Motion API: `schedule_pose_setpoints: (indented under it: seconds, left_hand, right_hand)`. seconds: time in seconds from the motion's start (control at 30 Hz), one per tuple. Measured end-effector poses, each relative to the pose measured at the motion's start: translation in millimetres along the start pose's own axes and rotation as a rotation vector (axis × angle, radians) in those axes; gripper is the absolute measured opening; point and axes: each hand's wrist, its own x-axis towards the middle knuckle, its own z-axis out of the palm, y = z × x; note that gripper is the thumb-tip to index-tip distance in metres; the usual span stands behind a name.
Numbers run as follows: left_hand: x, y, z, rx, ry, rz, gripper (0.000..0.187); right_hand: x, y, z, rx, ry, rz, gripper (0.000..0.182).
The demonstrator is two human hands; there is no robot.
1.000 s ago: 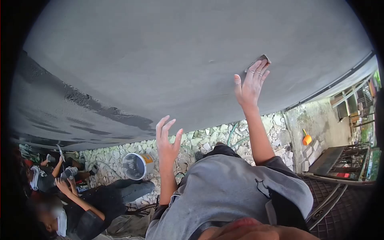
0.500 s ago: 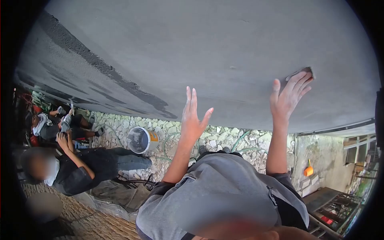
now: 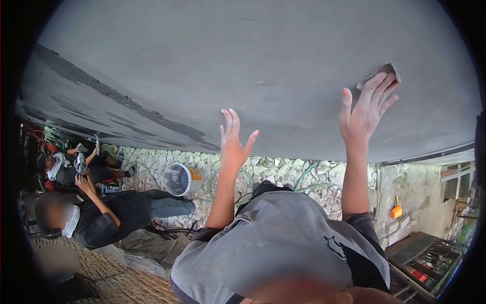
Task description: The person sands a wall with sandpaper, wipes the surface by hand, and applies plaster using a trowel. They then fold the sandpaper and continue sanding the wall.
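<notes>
A smooth grey plastered wall (image 3: 283,55) fills the upper part of the head view. My right hand (image 3: 363,112), dusty at the fingers, holds a piece of sandpaper (image 3: 390,69) flat against it. The sheet's far edge and a corner stick out past my fingertips, and the rest is hidden under them. To the left, my left hand (image 3: 235,144) is raised with thumb and fingers spread, holding nothing. Its whitish fingertips are right at the wall surface. A darker, rougher band (image 3: 116,95) of plaster runs diagonally across the wall on the left.
A white bucket (image 3: 177,179) with grey residue stands on broken stones (image 3: 314,195) below the wall. A green hose (image 3: 305,175) crosses the stones. At left are a person in dark clothes (image 3: 109,215) and another person (image 3: 76,164) behind. An orange dipper (image 3: 396,210) is at right.
My right hand has slid slightly up the wall with the sandpaper. My left hand has shifted a little to the left, its fingers still spread.
</notes>
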Motion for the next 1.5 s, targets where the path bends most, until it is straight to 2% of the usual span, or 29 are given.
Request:
schedule_pose_setpoints:
  seconds: [0.13, 0.3, 0.43, 0.5, 0.63, 0.7, 0.8, 0.93, 1.0, 1.03, 1.1, 1.17, 1.23, 1.3, 1.37, 1.43, 1.5]
  left_hand:
    - [3, -2, -7, 0.018, -0.013, -0.019, 0.088]
    - [4, -1, -4, 0.024, 0.008, -0.010, 0.085]
    - [3, 5, -9, 0.078, 0.001, -0.035, 0.083]
    - [3, 9, -9, 0.089, -0.001, -0.027, 0.082]
    - [6, 12, -11, 0.114, 0.012, -0.030, 0.081]
    - [5, 12, -11, 0.116, 0.023, -0.030, 0.080]
    - [6, 8, -7, 0.083, 0.022, -0.057, 0.079]
    - [6, 3, -6, 0.087, 0.026, -0.034, 0.078]
    - [3, 0, -8, 0.104, 0.045, -0.038, 0.078]
    - [4, -1, -8, 0.081, 0.035, -0.025, 0.078]
    - [3, -2, -9, 0.063, 0.052, -0.028, 0.079]
    - [0, -2, -10, 0.026, 0.045, -0.010, 0.081]
    - [-6, -1, -17, 0.060, 0.049, -0.022, 0.083]
    - [-4, 1, -24, 0.096, 0.081, -0.044, 0.084]
    - [-13, -1, -33, 0.058, 0.158, -0.076, 0.084]
    - [-14, -7, -40, 0.052, 0.209, -0.092, 0.083]
    - [-17, -6, -43, 0.026, 0.240, -0.091, 0.083]
  right_hand:
    - [-2, -1, 10, -0.002, 0.064, -0.008, 0.094]
    - [-66, -2, 41, 0.001, -0.125, -0.028, 0.095]
    - [-20, -13, 16, 0.046, -0.089, -0.031, 0.096]
    - [12, -20, 2, 0.018, 0.046, -0.072, 0.095]
    - [-8, -22, 20, 0.014, 0.077, -0.078, 0.094]
    - [-56, -21, 42, 0.059, -0.151, -0.101, 0.093]
    - [-75, -25, 46, 0.024, -0.168, -0.104, 0.092]
    - [-2, -44, 9, 0.022, -0.100, -0.093, 0.091]
    - [26, -57, 1, -0.008, 0.083, -0.141, 0.091]
    - [25, -62, 4, 0.014, 0.089, -0.154, 0.091]
    - [10, -64, 14, 0.025, 0.017, -0.123, 0.092]
    - [-33, -64, 32, 0.057, -0.144, -0.170, 0.092]
    - [-84, -48, 56, 0.022, -0.310, -0.111, 0.093]
    - [-96, -16, 59, -0.162, -0.265, -0.138, 0.091]
    - [-65, 10, 44, -0.064, -0.028, 0.005, 0.089]
    - [-21, 33, 19, -0.036, 0.120, 0.133, 0.090]
    - [7, 25, 1, 0.020, 0.171, 0.176, 0.090]
